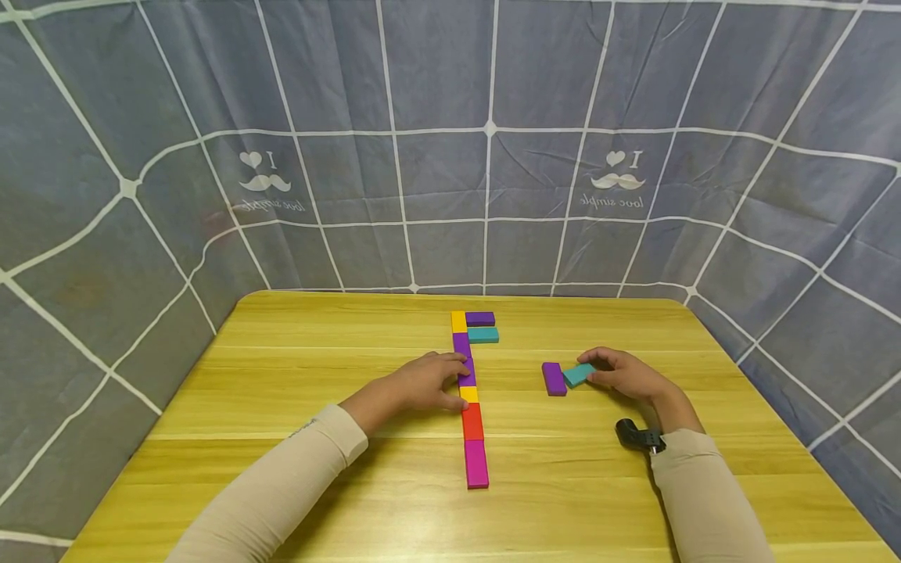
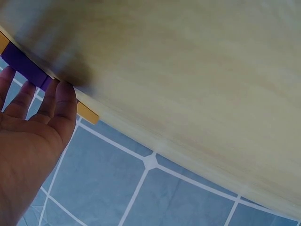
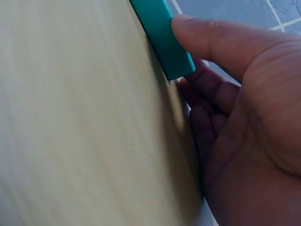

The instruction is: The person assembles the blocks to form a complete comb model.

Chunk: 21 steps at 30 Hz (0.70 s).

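Several flat coloured blocks form a column on the table in the head view. My left hand (image 1: 427,381) rests over its middle, fingertips on the purple blocks (image 1: 461,344) and thumb near the small yellow block (image 1: 469,395). In the left wrist view, the fingers (image 2: 49,103) touch the side of a purple block (image 2: 24,65), apart and loosely bent. My right hand (image 1: 622,375) pinches one end of a teal block (image 1: 579,374), thumb on one side and fingers on the other. That teal block (image 3: 162,37) is angled, its far end right beside a loose purple block (image 1: 554,379).
A red block (image 1: 473,422) and a magenta block (image 1: 476,464) make the column's near end. At the far end sits another yellow block (image 1: 459,321), with a purple block (image 1: 481,318) and a second teal block (image 1: 483,335) sticking out right. Grey curtain (image 1: 450,172) surrounds the table.
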Available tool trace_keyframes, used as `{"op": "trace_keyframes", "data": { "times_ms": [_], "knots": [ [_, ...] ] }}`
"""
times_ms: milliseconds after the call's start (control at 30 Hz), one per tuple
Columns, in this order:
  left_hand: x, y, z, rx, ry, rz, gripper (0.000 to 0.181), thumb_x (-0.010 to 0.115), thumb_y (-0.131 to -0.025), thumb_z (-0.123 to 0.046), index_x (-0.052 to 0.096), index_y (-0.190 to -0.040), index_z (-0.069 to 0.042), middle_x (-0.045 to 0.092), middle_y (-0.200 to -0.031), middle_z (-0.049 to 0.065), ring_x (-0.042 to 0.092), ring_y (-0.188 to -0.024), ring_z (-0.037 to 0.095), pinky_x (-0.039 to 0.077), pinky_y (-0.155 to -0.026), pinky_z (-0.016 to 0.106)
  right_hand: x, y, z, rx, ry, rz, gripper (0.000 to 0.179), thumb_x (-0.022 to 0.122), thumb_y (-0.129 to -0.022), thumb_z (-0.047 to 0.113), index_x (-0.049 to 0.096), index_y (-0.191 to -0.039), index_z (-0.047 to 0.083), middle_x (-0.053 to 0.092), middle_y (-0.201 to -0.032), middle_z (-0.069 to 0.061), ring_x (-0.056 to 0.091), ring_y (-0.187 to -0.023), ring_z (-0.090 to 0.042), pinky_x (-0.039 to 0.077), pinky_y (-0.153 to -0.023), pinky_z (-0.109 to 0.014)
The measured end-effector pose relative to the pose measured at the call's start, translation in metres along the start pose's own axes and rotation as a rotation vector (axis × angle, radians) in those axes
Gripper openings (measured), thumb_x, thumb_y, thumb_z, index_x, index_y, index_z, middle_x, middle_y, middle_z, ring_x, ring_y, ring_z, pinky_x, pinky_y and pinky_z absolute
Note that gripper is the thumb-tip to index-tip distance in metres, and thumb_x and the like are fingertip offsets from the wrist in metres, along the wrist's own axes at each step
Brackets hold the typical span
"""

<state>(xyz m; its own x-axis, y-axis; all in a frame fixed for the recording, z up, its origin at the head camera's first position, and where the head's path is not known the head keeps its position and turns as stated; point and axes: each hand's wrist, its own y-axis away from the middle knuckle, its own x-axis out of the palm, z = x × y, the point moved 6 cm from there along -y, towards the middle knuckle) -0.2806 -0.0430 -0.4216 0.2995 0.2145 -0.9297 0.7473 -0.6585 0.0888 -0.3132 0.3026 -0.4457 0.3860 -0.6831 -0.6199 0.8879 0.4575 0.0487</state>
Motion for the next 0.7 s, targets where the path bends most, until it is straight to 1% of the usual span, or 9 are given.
{"op": "trace_keyframes", "data": {
  "times_ms": [200,300,367,567,700],
  "knots": [
    [-0.0002,0.0005,-0.0006,-0.004,0.000,0.004,0.061,0.072,-0.088,-0.047,0.059,-0.138,-0.014,0.042,-0.154,0.004,0.038,-0.141,0.029,0.029,-0.117,0.041,-0.0001,-0.0006,-0.0015,0.021,0.008,-0.049,0.029,0.064,-0.098,0.015,0.060,-0.123,0.001,0.060,-0.117,-0.014,0.052,-0.100,-0.025,0.046,-0.085,-0.027],
    [-0.0002,0.0005,-0.0004,-0.006,0.000,0.005,0.061,0.072,-0.088,-0.047,0.059,-0.138,-0.015,0.042,-0.154,0.003,0.038,-0.141,0.029,0.030,-0.116,0.040,-0.0004,-0.0014,-0.0029,0.024,0.004,-0.056,0.029,0.064,-0.098,0.015,0.060,-0.123,0.001,0.060,-0.116,-0.014,0.052,-0.099,-0.024,0.046,-0.084,-0.027],
    [0.0001,0.0005,-0.0002,-0.008,0.002,0.007,0.061,0.072,-0.088,-0.047,0.059,-0.138,-0.015,0.042,-0.154,0.003,0.038,-0.141,0.029,0.030,-0.116,0.040,-0.0004,-0.0018,-0.0035,0.025,-0.002,-0.055,0.031,0.065,-0.097,0.015,0.059,-0.124,0.000,0.060,-0.117,-0.015,0.052,-0.099,-0.025,0.046,-0.084,-0.026],
    [0.0001,0.0010,-0.0001,-0.005,0.005,0.004,0.060,0.072,-0.088,-0.046,0.059,-0.138,-0.015,0.042,-0.153,0.003,0.038,-0.140,0.029,0.031,-0.116,0.040,0.0011,-0.0016,-0.0042,0.017,-0.004,-0.030,0.039,0.065,-0.097,0.014,0.057,-0.132,0.000,0.057,-0.128,-0.019,0.051,-0.108,-0.027,0.044,-0.090,-0.024],
    [-0.0012,0.0012,-0.0010,0.008,-0.004,-0.003,0.060,0.072,-0.088,-0.045,0.059,-0.137,-0.013,0.043,-0.153,0.005,0.040,-0.140,0.029,0.031,-0.116,0.039,0.0020,-0.0022,-0.0046,0.020,0.019,-0.027,0.038,0.064,-0.097,0.014,0.057,-0.132,0.001,0.057,-0.126,-0.017,0.052,-0.106,-0.026,0.045,-0.089,-0.026]
  ]
}}
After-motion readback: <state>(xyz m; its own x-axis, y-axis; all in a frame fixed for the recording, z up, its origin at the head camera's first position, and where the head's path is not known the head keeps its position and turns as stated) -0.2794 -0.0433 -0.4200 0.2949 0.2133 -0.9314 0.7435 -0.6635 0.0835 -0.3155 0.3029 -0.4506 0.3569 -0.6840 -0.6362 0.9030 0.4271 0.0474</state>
